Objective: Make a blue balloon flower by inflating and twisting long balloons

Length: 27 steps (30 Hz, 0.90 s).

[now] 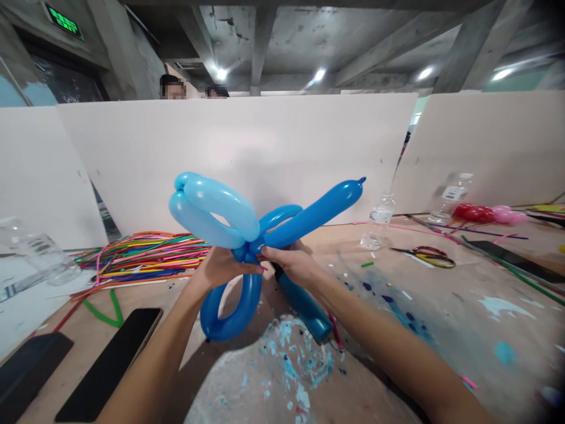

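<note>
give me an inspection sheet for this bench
surface: wooden table, smeared with blue and white paint
job's things: blue balloon figure held above the table; blue pump lying under it
clutter: pile of uninflated balloons at left, scissors, clear bottles, black phone-like slabs lower left
hands: left hand and right hand both pinch the figure's central twist
cables: nothing seen
surroundings: white partition boards; two people's heads behind them

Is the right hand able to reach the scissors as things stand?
Probably yes: only open table lies between the right hand and the scissors, but that hand is pinching the balloon figure.
</note>
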Each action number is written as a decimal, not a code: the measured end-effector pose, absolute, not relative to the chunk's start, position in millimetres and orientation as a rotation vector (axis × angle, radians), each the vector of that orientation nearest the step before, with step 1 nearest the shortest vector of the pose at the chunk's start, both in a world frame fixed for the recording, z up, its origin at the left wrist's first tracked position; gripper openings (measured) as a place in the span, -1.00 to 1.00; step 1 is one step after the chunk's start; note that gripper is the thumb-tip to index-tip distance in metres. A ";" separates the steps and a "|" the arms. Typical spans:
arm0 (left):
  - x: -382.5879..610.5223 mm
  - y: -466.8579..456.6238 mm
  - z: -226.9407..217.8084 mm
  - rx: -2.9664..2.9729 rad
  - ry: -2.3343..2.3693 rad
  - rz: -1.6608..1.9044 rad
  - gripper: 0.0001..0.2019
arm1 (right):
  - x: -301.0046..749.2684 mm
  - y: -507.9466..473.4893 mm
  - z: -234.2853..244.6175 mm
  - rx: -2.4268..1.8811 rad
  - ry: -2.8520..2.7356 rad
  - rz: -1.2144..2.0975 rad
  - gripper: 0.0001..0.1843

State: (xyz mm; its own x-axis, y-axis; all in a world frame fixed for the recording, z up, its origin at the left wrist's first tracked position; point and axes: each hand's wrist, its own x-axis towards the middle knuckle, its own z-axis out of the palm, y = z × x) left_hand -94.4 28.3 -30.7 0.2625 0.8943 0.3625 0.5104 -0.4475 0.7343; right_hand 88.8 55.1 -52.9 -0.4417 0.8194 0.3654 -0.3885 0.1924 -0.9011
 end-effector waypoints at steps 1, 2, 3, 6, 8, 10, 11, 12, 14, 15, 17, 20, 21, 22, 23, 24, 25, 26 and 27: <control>-94.5 28.5 -30.9 2.065 1.257 1.045 -0.68 | 86.0 54.0 -55.0 -0.440 -1.419 1.479 -0.72; -94.5 28.7 -31.5 2.065 1.243 1.037 -0.70 | 83.5 52.8 -56.5 -0.438 -1.410 1.479 -0.72; -94.4 28.9 -32.3 2.065 1.236 1.043 -0.73 | 81.3 51.5 -57.2 -0.431 -1.396 1.482 -0.72; -94.2 28.9 -34.7 2.060 1.247 1.060 -0.83 | 78.2 49.5 -56.3 -0.416 -1.324 1.516 -0.70; -94.9 28.2 -34.7 2.058 1.259 1.047 -0.85 | 78.9 50.7 -55.2 -0.448 -1.316 1.506 -0.68; -96.9 27.4 -33.4 2.077 1.285 1.082 -0.87 | 81.0 53.3 -54.5 -0.509 -1.366 1.414 -0.68; -98.3 27.2 -32.6 2.098 1.309 1.115 -0.89 | 82.2 54.7 -54.1 -0.540 -1.385 1.350 -0.68; -99.6 27.1 -31.8 2.116 1.332 1.158 -0.90 | 83.5 55.8 -53.5 -0.570 -1.391 1.287 -0.67; -101.6 27.2 -30.5 2.119 1.346 1.221 -0.89 | 85.9 56.9 -51.5 -0.613 -1.386 1.183 -0.63; -102.0 27.2 -30.0 2.095 1.348 1.231 -0.88 | 87.1 56.8 -50.1 -0.624 -1.388 1.135 -0.62; -101.3 26.6 -29.3 2.012 1.371 1.213 -0.89 | 89.5 56.1 -46.8 -0.615 -1.420 1.017 -0.63; -98.3 24.8 -28.7 1.951 1.369 1.170 -0.87 | 92.7 55.6 -42.1 -0.575 -1.453 0.900 -0.69; -97.3 24.2 -28.8 1.956 1.343 1.170 -0.86 | 93.5 56.0 -40.9 -0.578 -1.442 0.900 -0.68; -96.4 24.0 -29.0 1.970 1.313 1.171 -0.85 | 94.0 56.6 -39.9 -0.593 -1.422 0.920 -0.65; -95.7 24.0 -29.6 1.987 1.290 1.175 -0.84 | 94.2 57.3 -39.1 -0.617 -1.392 0.946 -0.60; -95.2 24.3 -30.4 2.009 1.276 1.181 -0.84 | 94.0 58.0 -38.6 -0.641 -1.360 0.974 -0.55; -94.9 24.9 -31.3 2.035 1.269 1.186 -0.85 | 93.5 58.7 -38.3 -0.659 -1.328 0.999 -0.50; -94.9 25.6 -32.3 2.068 1.266 1.182 -0.86 | 92.6 59.4 -38.3 -0.668 -1.300 1.020 -0.49; -95.0 26.3 -33.4 2.103 1.268 1.169 -0.87 | 91.4 60.0 -38.6 -0.668 -1.276 1.039 -0.50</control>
State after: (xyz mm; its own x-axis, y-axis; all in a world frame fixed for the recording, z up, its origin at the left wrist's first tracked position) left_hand -95.0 26.3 -33.4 0.2309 0.8656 0.4444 0.5133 -0.4964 0.7001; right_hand 91.4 60.0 -38.6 -0.0335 0.8980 0.4388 -0.2472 0.4179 -0.8742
